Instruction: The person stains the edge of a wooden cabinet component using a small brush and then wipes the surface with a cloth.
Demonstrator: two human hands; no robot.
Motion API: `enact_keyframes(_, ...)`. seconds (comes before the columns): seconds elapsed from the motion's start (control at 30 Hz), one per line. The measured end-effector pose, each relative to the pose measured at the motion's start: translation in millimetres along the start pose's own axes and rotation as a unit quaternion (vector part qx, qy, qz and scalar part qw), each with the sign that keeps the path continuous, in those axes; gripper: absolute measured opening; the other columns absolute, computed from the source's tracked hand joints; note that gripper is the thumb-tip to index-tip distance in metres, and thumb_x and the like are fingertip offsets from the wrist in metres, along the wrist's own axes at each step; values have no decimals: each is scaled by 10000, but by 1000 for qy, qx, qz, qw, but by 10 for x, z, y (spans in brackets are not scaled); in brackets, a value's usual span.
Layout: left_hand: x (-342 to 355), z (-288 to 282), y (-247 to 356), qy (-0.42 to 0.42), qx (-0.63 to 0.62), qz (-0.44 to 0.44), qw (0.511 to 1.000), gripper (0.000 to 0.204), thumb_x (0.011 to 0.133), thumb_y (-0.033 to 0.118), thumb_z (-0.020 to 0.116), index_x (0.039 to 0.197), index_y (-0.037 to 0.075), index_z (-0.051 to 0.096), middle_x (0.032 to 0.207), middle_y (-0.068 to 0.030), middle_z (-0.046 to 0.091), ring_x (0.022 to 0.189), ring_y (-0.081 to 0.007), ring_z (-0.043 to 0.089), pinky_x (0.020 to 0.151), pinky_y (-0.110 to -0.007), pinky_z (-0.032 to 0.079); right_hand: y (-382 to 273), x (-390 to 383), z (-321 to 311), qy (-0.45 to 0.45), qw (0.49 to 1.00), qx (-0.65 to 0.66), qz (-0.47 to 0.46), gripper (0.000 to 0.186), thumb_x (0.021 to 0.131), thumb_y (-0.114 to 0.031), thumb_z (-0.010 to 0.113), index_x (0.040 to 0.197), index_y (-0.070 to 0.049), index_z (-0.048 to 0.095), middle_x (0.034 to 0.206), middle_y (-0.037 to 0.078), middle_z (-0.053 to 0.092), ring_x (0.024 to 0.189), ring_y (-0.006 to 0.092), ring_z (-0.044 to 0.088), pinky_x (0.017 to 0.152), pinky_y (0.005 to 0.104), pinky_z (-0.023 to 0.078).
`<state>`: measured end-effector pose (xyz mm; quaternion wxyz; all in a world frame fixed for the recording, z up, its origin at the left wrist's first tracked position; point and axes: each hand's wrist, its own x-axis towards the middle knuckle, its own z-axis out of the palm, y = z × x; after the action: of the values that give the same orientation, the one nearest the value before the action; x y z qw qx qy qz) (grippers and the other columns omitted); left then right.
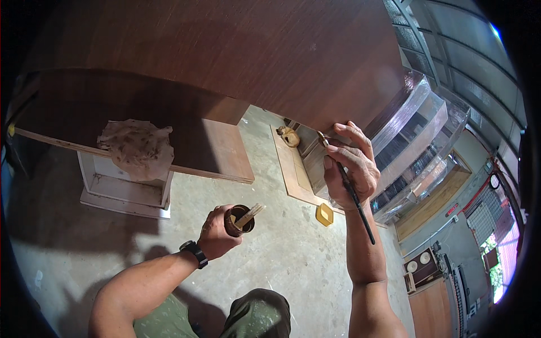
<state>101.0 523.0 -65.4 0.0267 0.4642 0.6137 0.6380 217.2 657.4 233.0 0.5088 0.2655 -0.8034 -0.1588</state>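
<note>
My left hand [213, 239] is wrapped around a small dark brown can [229, 226], held mouth up over the floor. A pale flat stick [251, 214] stands slanted in the can. In my raised right hand [359, 169] is a thin paintbrush [353, 194] with a black handle. Its tip meets the lower edge of a large brown wooden panel [248, 50], near the panel's right corner. The fingers partly hide the brush head. My right fingertips lie close to the panel or touch it; I cannot tell which.
At left, a stained cloth [138, 149] drapes over a wooden board [228, 149], above a white drawer-like box [121, 191]. A yellow tub [324, 214] sits on the concrete floor [293, 253]. Beyond it, a tan animal [289, 137] lies curled. Plastic-wrapped furniture [417, 143] stands right.
</note>
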Motion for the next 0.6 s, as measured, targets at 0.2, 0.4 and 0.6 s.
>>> enact_keyframes(0.2,-2,-13,61,9,-9,4,1000,466,725,87,771,1180,73,672,1176,-137,685,1140,-336,635,1035,-445,510,33,-38,-34,-6,1000,3,2,223,784,38,777,981,-65,758,943,112,802,1193,330,720,1102,532,517)
enact_keyframes(0.4,1,-20,77,12,-8,12,1000,432,739,80,753,1164,73,676,1158,-141,694,1129,-353,635,1027,-463,508,33,-60,-57,-6,1000,3,10,215,793,50,768,976,-61,752,953,117,806,1205,319,715,1107,512,520)
enact_keyframes(0.6,-5,-7,65,35,-11,32,999,429,732,75,750,1156,74,678,1133,-144,699,1106,-357,640,1014,-462,516,60,-115,-69,-8,1000,1,20,219,796,58,760,976,-65,750,951,119,807,1196,320,719,1106,510,521)
